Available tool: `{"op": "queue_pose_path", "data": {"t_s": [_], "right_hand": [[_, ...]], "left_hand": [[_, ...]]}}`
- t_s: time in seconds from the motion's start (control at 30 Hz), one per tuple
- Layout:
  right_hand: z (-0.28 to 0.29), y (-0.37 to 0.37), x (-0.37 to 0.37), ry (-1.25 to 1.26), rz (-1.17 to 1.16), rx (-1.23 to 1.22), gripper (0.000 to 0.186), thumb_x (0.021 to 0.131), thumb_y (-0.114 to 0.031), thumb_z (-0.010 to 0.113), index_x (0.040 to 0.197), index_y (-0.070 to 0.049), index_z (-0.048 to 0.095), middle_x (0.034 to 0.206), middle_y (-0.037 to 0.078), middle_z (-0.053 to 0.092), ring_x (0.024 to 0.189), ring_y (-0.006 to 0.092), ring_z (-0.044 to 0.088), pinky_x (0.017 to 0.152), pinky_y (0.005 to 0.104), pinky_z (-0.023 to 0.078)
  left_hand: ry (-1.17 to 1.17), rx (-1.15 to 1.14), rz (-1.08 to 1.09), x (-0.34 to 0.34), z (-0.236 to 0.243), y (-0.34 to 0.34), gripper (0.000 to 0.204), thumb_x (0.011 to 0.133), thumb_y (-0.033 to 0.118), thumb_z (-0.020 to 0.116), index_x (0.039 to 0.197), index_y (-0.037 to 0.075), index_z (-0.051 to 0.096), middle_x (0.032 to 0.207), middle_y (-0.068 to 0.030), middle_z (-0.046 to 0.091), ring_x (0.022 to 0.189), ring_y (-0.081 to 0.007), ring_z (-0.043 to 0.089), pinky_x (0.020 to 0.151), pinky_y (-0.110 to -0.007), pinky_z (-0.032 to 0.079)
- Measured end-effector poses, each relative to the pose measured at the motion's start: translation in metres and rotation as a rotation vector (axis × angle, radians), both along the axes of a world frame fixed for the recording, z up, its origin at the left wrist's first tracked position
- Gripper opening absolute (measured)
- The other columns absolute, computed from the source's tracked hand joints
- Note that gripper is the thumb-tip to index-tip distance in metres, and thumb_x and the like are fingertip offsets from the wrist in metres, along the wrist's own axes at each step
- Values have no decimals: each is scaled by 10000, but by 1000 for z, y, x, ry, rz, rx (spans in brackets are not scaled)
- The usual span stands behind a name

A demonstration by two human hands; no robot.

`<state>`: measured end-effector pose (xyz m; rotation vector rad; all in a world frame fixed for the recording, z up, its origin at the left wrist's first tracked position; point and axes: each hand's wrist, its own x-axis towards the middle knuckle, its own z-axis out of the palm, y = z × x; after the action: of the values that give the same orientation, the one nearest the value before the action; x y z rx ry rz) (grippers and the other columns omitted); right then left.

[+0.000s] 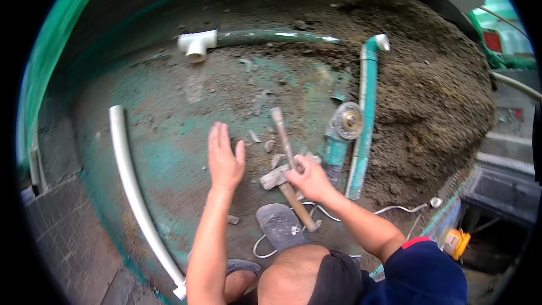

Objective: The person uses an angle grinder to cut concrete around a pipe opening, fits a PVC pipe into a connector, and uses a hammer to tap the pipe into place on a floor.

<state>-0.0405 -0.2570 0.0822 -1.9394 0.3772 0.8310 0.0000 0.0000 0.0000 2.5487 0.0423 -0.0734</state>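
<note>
My right hand [309, 177] is closed around a flat metal chisel [284, 134], whose flattened end points away from me. Right by that hand a hammer lies on the dirty floor; its wooden handle [297, 207] slants toward my shoe and its dusty head [273, 177] is partly covered by the hand. Over the floor to the left, my left hand [224, 157] is held flat with the thumb apart and nothing in it. Small broken chunks [269, 146] lie between the two hands. An angle grinder [341, 135] with a teal body rests just beyond my right hand.
Beside the grinder lies a teal-wrapped pipe [368, 96] with a white elbow. A white tee [197, 45] joins a dark pipe at the far side. A long white pipe [131, 183] lies left. Heaped soil [432, 96] rises on the right; a white cord [395, 208] crosses near my shoe.
</note>
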Motion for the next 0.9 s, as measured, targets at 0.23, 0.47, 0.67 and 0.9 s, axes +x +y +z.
{"op": "queue_pose_path", "data": {"t_s": [0.23,0.47,0.67,0.9], "right_hand": [[28,-44,-97,-80,140,-111,341,832,-282,725,1001,-26,575,738,217,627,680,420,640,640,480,505],[48,-100,-217,-86,-74,-410,331,785,-262,754,1002,-65,601,710,164,556,616,320,548,610,441,479],[39,-117,-277,-8,-203,-661,353,808,-274,731,979,-17,559,813,219,620,742,387,639,704,457,508],[32,-127,-246,-71,-178,-745,520,817,-323,760,1108,40,529,977,264,611,905,417,620,833,466,485]], "left_hand": [[-136,199,104,69,-35,-18,931,1025,549,549,1600,-87,186,1683,-313,130,1575,-450,114,1282,-513,130],[-81,371,192,118,-61,-13,972,1030,649,424,1611,-84,160,1693,-305,112,1589,-435,62,1286,-525,53],[-198,-566,-315,44,-11,-138,757,938,312,737,1548,6,410,1629,-253,349,1530,-406,309,1252,-492,265],[-280,50,102,58,-20,-29,850,1002,479,605,1561,-88,307,1671,-309,187,1568,-469,142,1275,-553,142]]}}
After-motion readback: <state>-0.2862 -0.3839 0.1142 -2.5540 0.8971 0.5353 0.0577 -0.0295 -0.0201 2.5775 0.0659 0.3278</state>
